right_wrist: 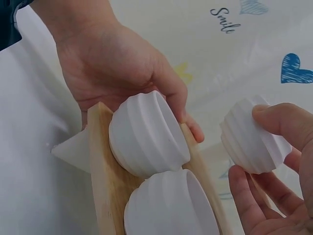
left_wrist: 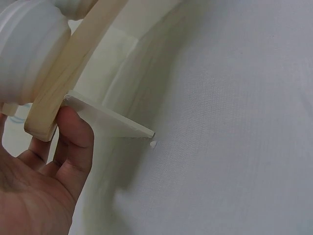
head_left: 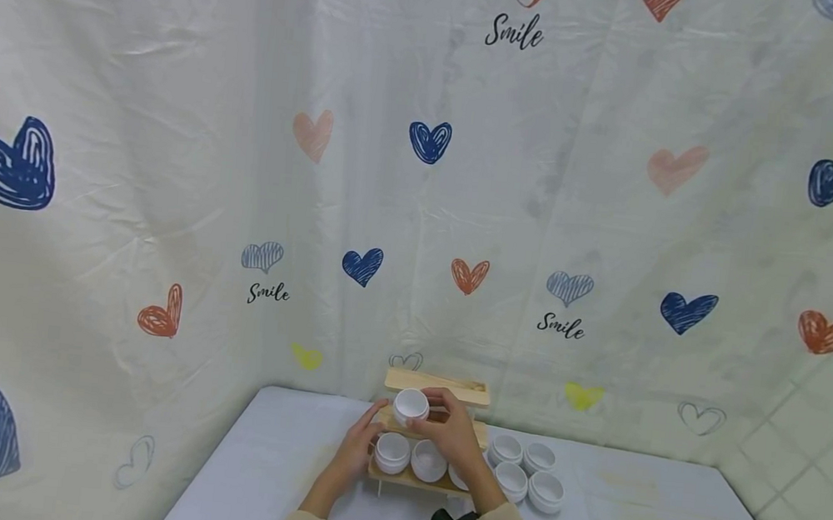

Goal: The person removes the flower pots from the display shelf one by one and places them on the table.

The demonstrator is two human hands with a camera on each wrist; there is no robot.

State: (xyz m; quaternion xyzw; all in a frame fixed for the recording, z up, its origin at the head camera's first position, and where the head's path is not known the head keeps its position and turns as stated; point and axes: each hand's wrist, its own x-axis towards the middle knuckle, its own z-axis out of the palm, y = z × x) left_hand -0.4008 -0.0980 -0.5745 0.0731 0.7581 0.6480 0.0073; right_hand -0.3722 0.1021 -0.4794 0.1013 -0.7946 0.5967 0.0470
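Observation:
My right hand (head_left: pixel 452 435) holds a white ribbed cup (right_wrist: pixel 252 139) between thumb and fingers, above the middle tier of a small wooden tiered stand (head_left: pixel 425 484). Its thumb lies on the cup's upper side in the right wrist view. My left hand (left_wrist: pixel 46 181) grips the left end of the stand's lower wooden shelf (left_wrist: pixel 73 63), thumb and fingers around the board. On that shelf sit more white cups, a left one (head_left: pixel 392 453) and a middle one (head_left: pixel 429 461); my right arm partly covers another. The held cup's opening faces up and toward me.
Several white cups (head_left: pixel 546 492) stand grouped on the white-covered table (head_left: pixel 633 515) to the right of the stand. The stand's top wooden tier (head_left: pixel 438 385) is close to the heart-printed curtain (head_left: pixel 466 214) behind. A white leg plate (left_wrist: pixel 112 116) supports the lower shelf.

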